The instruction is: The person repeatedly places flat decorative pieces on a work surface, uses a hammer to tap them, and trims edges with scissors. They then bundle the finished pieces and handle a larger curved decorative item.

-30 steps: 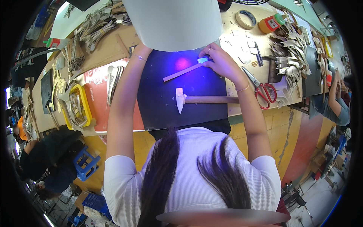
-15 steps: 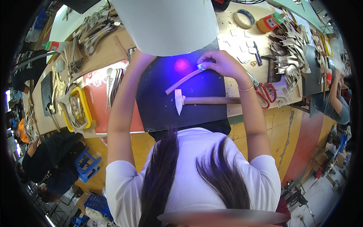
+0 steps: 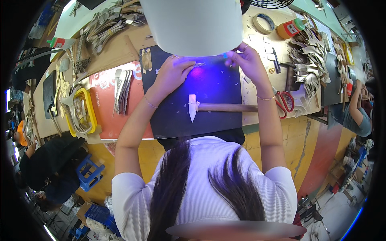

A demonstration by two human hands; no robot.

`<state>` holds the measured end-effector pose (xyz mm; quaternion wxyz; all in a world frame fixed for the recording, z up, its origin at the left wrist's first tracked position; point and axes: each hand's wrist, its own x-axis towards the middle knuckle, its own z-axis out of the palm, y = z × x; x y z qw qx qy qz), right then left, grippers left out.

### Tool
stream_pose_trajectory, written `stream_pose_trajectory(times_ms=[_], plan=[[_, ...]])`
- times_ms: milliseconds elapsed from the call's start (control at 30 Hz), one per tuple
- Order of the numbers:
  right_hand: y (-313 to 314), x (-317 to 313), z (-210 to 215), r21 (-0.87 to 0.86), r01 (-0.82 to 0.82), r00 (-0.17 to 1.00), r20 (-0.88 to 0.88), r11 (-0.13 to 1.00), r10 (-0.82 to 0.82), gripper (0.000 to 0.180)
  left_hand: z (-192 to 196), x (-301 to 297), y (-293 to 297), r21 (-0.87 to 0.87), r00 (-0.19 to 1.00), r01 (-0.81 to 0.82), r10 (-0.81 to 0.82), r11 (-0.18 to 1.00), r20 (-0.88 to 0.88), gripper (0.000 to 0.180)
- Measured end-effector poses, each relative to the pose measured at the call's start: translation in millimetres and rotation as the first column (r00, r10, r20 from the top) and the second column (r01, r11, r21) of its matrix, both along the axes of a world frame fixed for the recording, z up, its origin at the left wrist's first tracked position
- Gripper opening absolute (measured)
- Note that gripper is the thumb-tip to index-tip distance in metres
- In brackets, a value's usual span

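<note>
- Holding a narrow pale strip (image 3: 200, 64) between them, the left hand (image 3: 171, 74) and the right hand (image 3: 246, 60) were seen at the far edge of the dark mat (image 3: 209, 86), just under the white lamp shade (image 3: 193, 24).
- The left hand was closed down on one end of the strip, fingers curled over it; the right hand was pinched on the other end, though the exact grip there was partly hidden by the shade.
- The strip was judged light, thin and flexible, probably cut leather or fabric, so it would sag or twist if held by one end only; a hold at both ends, close to the mat, seemed the safest.
- A hammer (image 3: 221, 107) with a wooden handle was lying on the mat near its front edge, apart from both hands, its pale head pointing toward the person.
- Red-handled scissors (image 3: 284, 102) were lying at the right of the mat on the table (image 3: 257, 118).
- A yellow tray (image 3: 93, 110) of metal pieces was standing toward the left edge of the table, and a tape roll (image 3: 263, 23) at the far right.
- Other people's arms were seen at both sides of the table.
</note>
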<state>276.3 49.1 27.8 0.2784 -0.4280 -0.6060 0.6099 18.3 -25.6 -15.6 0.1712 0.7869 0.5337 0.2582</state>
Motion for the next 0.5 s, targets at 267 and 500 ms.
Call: stream_pose_trajectory(times_ms=[267, 500], plan=[[-6, -25, -29, -0.067, 0.147, 0.987, 0.071, 0.987, -0.142, 0.022, -6, 27, -24, 0.232, 0.942, -0.076, 0.146, 0.97, -0.303, 0.033], [-6, -39, -23, 0.194, -0.01, 0.96, 0.277, 0.981, -0.045, 0.026, 1, 50, -46, 0.17, 0.883, -0.148, 0.208, 0.974, -0.421, 0.048]])
